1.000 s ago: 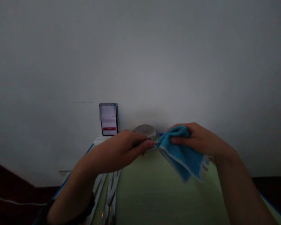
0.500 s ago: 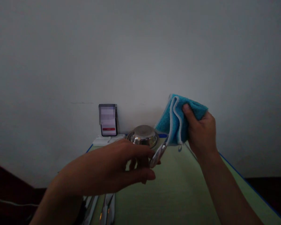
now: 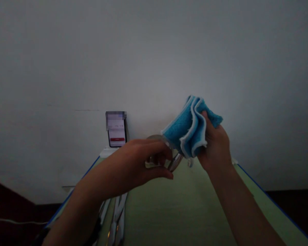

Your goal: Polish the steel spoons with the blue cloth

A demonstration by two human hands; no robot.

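My left hand (image 3: pixel 141 160) is closed in a pinch around the end of a shiny metal cutlery handle (image 3: pixel 175 162), held above the table. A blue towelling cloth (image 3: pixel 181 128) with white edging covers the other end, so which piece of cutlery it is stays hidden. My right hand (image 3: pixel 217 147) is closed on this bunched, folded cloth, thumb pressed on top. Behind my left fingers, an upside-down metal bowl (image 3: pixel 156 137) is mostly concealed.
A phone (image 3: pixel 116 131) leans upright near the wall on a white base (image 3: pixel 105 152). Several pieces of metal cutlery (image 3: pixel 119 215) lie on the green table (image 3: pixel 184 208) below my left forearm. A white cable (image 3: pixel 17 223) runs at the far left.
Both hands have shifted slightly up. The cloth has moved a little to the left and its folds have turned. My left fingers have closed in further on the handle.
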